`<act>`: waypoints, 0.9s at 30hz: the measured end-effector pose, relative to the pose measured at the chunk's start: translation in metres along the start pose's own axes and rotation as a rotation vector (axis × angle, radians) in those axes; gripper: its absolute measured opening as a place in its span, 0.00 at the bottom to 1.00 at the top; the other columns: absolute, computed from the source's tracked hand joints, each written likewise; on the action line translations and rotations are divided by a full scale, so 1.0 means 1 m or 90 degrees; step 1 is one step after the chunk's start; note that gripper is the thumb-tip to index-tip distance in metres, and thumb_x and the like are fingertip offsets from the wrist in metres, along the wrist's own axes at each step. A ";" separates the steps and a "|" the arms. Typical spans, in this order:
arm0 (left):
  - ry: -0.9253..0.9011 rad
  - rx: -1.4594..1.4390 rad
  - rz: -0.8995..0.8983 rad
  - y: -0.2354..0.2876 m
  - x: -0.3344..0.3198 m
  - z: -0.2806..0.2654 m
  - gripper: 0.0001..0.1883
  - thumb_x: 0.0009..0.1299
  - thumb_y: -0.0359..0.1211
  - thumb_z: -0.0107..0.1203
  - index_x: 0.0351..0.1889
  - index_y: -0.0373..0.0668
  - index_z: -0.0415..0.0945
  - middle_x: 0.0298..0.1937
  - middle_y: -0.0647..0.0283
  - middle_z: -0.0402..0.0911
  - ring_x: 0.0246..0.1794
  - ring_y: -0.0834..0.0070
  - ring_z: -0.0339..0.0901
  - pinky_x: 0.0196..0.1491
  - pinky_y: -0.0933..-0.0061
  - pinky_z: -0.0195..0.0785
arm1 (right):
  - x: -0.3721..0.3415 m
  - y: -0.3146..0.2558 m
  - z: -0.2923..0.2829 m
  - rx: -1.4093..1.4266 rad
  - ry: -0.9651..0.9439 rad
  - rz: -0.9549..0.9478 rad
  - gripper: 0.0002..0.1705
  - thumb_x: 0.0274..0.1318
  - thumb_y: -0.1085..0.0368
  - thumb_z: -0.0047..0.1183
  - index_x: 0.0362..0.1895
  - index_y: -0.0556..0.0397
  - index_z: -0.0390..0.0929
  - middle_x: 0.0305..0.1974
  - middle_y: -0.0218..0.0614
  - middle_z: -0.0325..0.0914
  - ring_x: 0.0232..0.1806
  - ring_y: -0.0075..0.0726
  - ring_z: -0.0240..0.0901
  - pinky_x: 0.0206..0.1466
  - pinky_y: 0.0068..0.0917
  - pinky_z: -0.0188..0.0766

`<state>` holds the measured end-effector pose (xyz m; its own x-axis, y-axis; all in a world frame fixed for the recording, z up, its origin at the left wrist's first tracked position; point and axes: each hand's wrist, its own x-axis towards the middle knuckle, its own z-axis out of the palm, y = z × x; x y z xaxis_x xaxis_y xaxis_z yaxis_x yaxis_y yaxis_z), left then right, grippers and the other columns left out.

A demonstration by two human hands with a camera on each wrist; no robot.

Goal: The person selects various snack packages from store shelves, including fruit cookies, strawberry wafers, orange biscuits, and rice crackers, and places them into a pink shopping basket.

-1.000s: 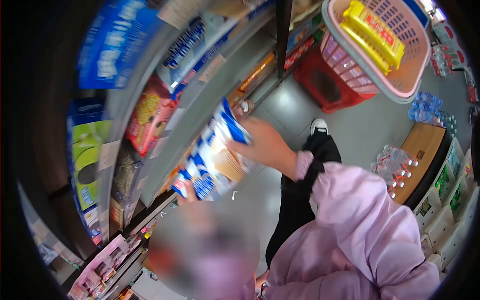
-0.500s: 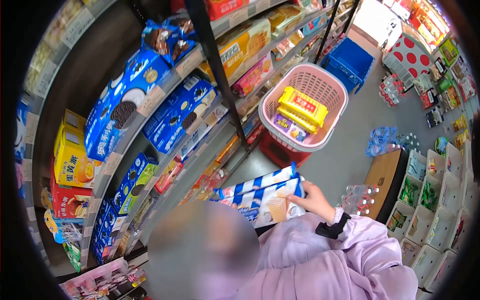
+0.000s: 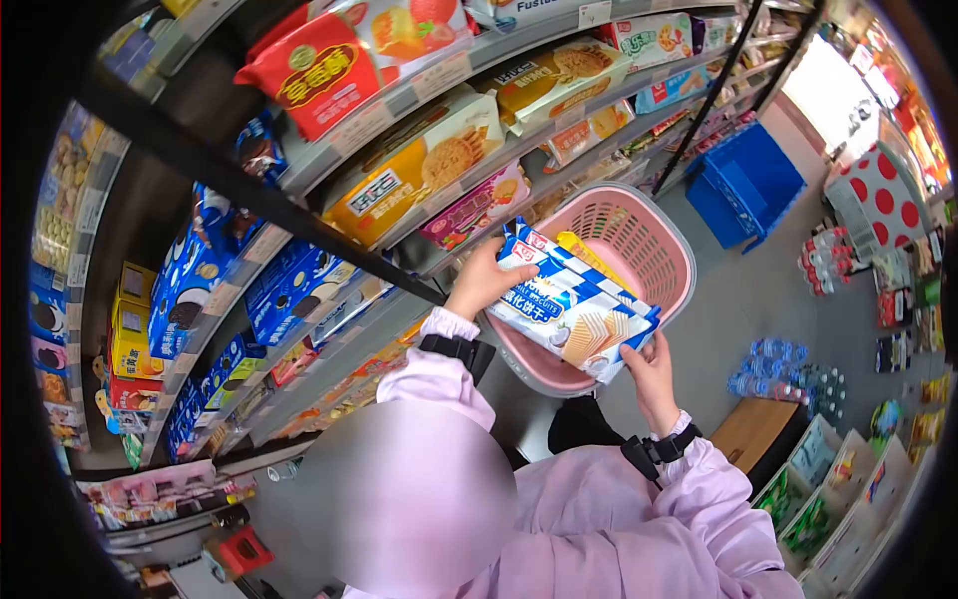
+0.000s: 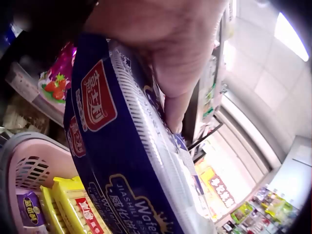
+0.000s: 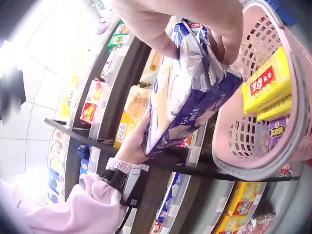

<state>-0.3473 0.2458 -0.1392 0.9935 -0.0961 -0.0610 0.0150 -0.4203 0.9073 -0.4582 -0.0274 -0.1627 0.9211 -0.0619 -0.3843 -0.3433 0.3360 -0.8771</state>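
Two blue-and-white packs of wafer biscuits lie one against the other over the pink basket. My left hand grips their left end, thumb on the front face. At the lower right corner, my right hand pinches the packs between thumb and fingers. In the left wrist view, the left hand is over the end of the wafer packs, whose two logos show side by side. Inside the basket are yellow biscuit packs and a purple pack.
Shelves of packaged biscuits run along the left, with a black upright post in front. A blue crate stands on the floor beyond the basket. Bottled water and white bins are at the right.
The wafer packs have moved from low by the shelf and my body to above the basket. Both hands now show on them. The view has swung towards the basket.
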 end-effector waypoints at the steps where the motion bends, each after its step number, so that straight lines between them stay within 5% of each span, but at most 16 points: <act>1: 0.003 0.005 -0.007 -0.006 0.010 0.007 0.29 0.50 0.41 0.65 0.44 0.32 0.68 0.36 0.58 0.76 0.35 0.76 0.74 0.40 0.75 0.67 | 0.011 0.001 -0.006 -0.023 -0.022 0.011 0.38 0.46 0.76 0.51 0.60 0.61 0.46 0.53 0.43 0.62 0.55 0.34 0.60 0.55 0.27 0.60; 3: 0.009 0.011 -0.025 -0.019 0.023 0.021 0.29 0.51 0.39 0.65 0.46 0.31 0.67 0.39 0.57 0.76 0.38 0.76 0.72 0.43 0.74 0.66 | 0.029 0.009 -0.016 -0.070 -0.065 0.038 0.35 0.45 0.76 0.51 0.58 0.62 0.49 0.51 0.41 0.64 0.53 0.33 0.62 0.54 0.27 0.61; 4: -0.083 -0.040 -0.134 -0.027 0.032 0.021 0.31 0.49 0.34 0.65 0.49 0.34 0.65 0.43 0.59 0.74 0.43 0.77 0.70 0.47 0.73 0.64 | 0.035 0.014 -0.018 -0.055 -0.062 0.042 0.30 0.43 0.78 0.51 0.53 0.62 0.54 0.47 0.39 0.67 0.49 0.31 0.65 0.51 0.26 0.63; 7: -0.221 -0.214 -0.120 -0.062 0.046 0.028 0.32 0.47 0.30 0.66 0.51 0.38 0.65 0.44 0.62 0.74 0.44 0.77 0.69 0.49 0.74 0.63 | 0.050 0.024 -0.030 -0.083 -0.096 0.164 0.28 0.42 0.80 0.50 0.51 0.61 0.56 0.45 0.39 0.67 0.46 0.31 0.66 0.49 0.25 0.63; 9: -0.278 -0.146 -0.172 -0.080 0.051 0.032 0.34 0.46 0.25 0.64 0.53 0.41 0.63 0.44 0.65 0.74 0.44 0.78 0.69 0.51 0.75 0.61 | 0.055 0.036 -0.031 -0.067 -0.086 0.155 0.22 0.42 0.81 0.48 0.44 0.57 0.60 0.37 0.32 0.67 0.38 0.26 0.68 0.40 0.20 0.66; 14: -0.198 -0.111 -0.176 -0.110 0.057 0.047 0.34 0.41 0.27 0.64 0.51 0.38 0.65 0.43 0.59 0.74 0.46 0.71 0.69 0.52 0.76 0.58 | 0.068 0.040 -0.024 -0.007 -0.107 0.273 0.22 0.45 0.79 0.47 0.47 0.57 0.60 0.38 0.31 0.67 0.38 0.29 0.67 0.41 0.24 0.65; 21: -0.264 0.018 -0.239 -0.141 0.069 0.061 0.40 0.42 0.25 0.63 0.57 0.37 0.57 0.48 0.59 0.70 0.49 0.71 0.66 0.55 0.76 0.56 | 0.096 0.046 -0.017 -0.051 -0.131 0.390 0.21 0.48 0.77 0.47 0.49 0.59 0.62 0.45 0.37 0.69 0.45 0.37 0.67 0.49 0.32 0.66; 27: -0.168 -0.033 -0.145 -0.155 0.060 0.067 0.35 0.42 0.27 0.64 0.51 0.36 0.63 0.43 0.59 0.73 0.46 0.70 0.68 0.52 0.75 0.58 | 0.113 0.032 -0.032 0.031 -0.128 0.515 0.19 0.48 0.76 0.48 0.48 0.56 0.64 0.41 0.38 0.72 0.40 0.36 0.71 0.44 0.34 0.70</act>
<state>-0.2974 0.2446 -0.3110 0.9010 -0.2376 -0.3630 0.2448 -0.4124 0.8775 -0.3712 -0.0535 -0.2432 0.4108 0.3836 -0.8271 -0.9087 0.2454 -0.3376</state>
